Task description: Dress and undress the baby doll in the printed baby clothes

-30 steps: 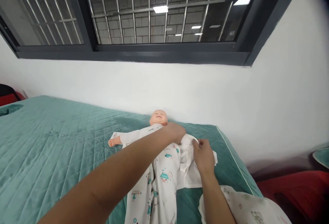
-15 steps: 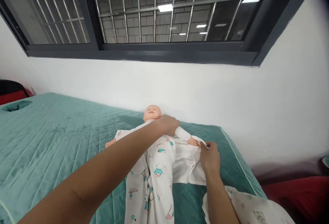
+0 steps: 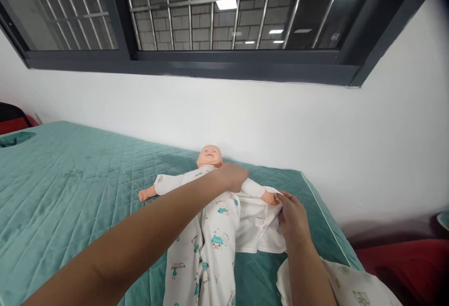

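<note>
A baby doll (image 3: 209,156) lies on its back in white printed clothes (image 3: 217,240), its arms spread out. My left hand (image 3: 233,176) crosses over its chest and is closed around the upper arm on the right side of the view; the fingertips are hidden. Beyond it, the doll's small hand (image 3: 269,198) shows past the white sleeve. An open white garment (image 3: 257,231) is spread flat under and below that arm. My right hand (image 3: 293,214) pinches this garment's edge between thumb and fingers, close beside the doll's hand.
A green quilted cover (image 3: 87,179) lies under the doll. Pale printed cloth (image 3: 354,282) sits at the lower right, near my right forearm. Behind rise a white wall (image 3: 140,109) and a barred window (image 3: 210,25). Red items (image 3: 407,268) stand beyond the right edge.
My right hand has shifted slightly right and its fingers have changed position on the garment's edge. My left hand stays at the doll's arm. The view has tilted slightly.
</note>
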A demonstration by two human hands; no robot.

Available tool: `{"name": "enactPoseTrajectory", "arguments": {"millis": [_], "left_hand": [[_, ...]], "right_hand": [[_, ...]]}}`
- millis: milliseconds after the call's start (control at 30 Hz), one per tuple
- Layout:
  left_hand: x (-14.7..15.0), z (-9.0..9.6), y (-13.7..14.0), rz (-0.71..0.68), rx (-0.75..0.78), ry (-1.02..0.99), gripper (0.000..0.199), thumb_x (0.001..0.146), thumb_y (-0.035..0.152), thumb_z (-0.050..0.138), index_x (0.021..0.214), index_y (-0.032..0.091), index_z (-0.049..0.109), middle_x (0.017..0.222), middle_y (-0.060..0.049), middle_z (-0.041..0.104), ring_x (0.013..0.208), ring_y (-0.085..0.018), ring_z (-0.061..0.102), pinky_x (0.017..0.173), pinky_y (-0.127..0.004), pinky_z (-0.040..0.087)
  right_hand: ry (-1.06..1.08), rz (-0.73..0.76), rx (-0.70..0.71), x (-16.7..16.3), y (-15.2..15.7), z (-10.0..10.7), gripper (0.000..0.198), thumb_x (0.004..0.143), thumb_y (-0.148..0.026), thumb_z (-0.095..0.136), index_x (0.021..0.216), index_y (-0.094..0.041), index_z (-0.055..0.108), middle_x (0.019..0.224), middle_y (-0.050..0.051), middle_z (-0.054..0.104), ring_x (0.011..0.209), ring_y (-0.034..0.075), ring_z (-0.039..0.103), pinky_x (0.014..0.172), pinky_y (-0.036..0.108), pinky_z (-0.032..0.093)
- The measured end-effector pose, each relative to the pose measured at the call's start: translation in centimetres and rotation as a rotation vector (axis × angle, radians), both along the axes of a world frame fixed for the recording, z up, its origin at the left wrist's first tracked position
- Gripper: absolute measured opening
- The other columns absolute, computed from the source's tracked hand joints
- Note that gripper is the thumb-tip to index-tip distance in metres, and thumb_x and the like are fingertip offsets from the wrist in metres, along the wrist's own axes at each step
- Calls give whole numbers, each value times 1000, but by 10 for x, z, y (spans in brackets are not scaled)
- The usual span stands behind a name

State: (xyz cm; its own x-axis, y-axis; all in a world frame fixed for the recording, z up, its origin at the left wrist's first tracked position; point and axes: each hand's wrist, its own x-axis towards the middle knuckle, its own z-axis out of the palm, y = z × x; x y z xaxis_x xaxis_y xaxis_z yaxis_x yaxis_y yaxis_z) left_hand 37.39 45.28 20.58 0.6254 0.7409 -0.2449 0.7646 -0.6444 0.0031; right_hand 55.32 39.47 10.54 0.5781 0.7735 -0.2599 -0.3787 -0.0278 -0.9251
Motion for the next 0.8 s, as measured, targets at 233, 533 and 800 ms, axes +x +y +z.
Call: {"name": "enactPoseTrajectory", "arguments": {"millis": [233,533,800], "left_hand": [[-4,-11,-1,-23,20,-48,40,78,18,56,118,14,58,114,-16,67,91,-29,67,69,-35,53],[25,-35,1,-95,29,-128,43,79,39,59,116,17,56,112,-14,68,97,-31,66,78,-42,53],[24,-21,-1,-100,84,-147,37,84,41,53,111,17,60,102,-13,70,92,-30,68,77,-38,51]], "right_hand": [[16,-2,9,1,1,2,36,49,-22,70,84,-17,64,64,-2,64,57,15,62,45,20,46],[-185,9,102,5,1,-3,36,58,-28,69,92,-19,65,76,0,68,63,16,62,51,22,48],[-460,23,114,18,4,-19,33,64,-32,67,94,-17,66,88,3,71,75,19,65,59,24,51]]}}
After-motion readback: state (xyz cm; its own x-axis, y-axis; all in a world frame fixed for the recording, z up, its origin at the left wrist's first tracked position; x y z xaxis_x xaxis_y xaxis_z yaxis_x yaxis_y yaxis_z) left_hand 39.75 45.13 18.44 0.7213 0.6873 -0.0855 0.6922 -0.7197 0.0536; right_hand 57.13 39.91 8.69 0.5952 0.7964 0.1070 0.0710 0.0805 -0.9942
